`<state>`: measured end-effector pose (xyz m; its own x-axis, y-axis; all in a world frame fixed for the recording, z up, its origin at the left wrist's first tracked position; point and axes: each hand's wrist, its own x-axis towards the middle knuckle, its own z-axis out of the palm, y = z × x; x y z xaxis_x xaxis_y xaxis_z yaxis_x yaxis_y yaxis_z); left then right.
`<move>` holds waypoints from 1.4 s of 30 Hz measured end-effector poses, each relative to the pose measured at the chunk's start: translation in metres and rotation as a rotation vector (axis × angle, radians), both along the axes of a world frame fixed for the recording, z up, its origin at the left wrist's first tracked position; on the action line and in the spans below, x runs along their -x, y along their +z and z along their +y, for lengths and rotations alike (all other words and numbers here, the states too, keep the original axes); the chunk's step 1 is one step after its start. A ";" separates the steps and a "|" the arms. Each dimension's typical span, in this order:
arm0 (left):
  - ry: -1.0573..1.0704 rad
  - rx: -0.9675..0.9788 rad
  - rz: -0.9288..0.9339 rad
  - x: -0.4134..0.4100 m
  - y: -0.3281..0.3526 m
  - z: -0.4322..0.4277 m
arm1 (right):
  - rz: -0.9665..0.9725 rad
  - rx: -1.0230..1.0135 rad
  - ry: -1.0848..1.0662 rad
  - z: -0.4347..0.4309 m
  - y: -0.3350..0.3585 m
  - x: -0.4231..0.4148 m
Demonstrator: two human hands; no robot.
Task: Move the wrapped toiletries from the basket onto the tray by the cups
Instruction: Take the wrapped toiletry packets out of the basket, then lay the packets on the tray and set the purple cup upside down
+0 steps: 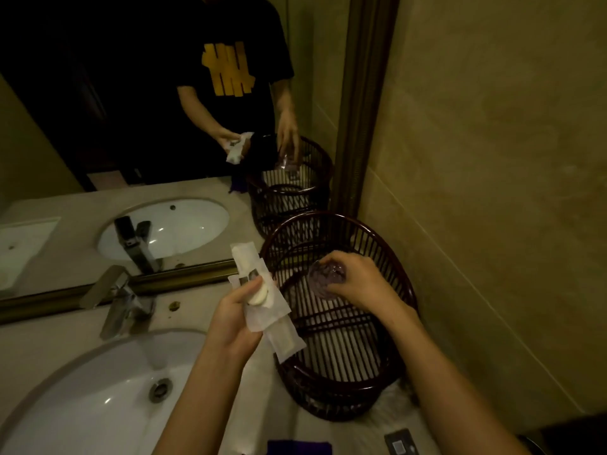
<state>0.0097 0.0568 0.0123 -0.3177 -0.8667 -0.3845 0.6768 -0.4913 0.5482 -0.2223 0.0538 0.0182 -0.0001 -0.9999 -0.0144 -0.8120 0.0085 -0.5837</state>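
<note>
A dark slatted basket (pixel 387 244) stands on the counter in the right corner, against the mirror. My left hand (pixel 236 318) is to the left of the basket and grips several white wrapped toiletries (pixel 262 300), long sachets and a small round packet, fanned out above the counter. My right hand (pixel 358 280) reaches down into the basket and holds a small clear-wrapped round item (pixel 323 277) over the upper shelf. The basket's lower slats look bare where I can see them. No tray or cups are in view.
A white sink (pixel 98 399) with a chrome tap (pixel 124 300) fills the lower left. The mirror (pixel 164 126) runs along the back, showing a person's reflection. A tiled wall (pixel 492 192) closes the right side. A dark packet (pixel 399 444) and a purple item (pixel 299 447) lie at the bottom edge.
</note>
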 end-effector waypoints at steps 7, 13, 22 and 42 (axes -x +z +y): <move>0.066 0.016 0.022 -0.074 0.008 0.035 | -0.156 0.225 0.011 0.031 0.030 -0.062; 0.151 -0.031 0.075 -0.177 0.009 0.075 | -0.559 0.298 0.040 0.063 0.034 -0.173; 0.395 -0.083 -0.073 -0.402 -0.007 0.167 | -1.128 0.033 0.123 0.122 -0.013 -0.415; 0.658 -0.357 -0.019 -0.628 -0.055 0.209 | -1.094 -0.492 0.163 0.098 -0.078 -0.667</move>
<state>0.6381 0.2655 -0.0431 0.2324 -0.6974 -0.6779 0.8843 -0.1387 0.4458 0.4449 0.1519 -0.0594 0.3751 -0.8746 -0.3071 0.0968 0.3664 -0.9254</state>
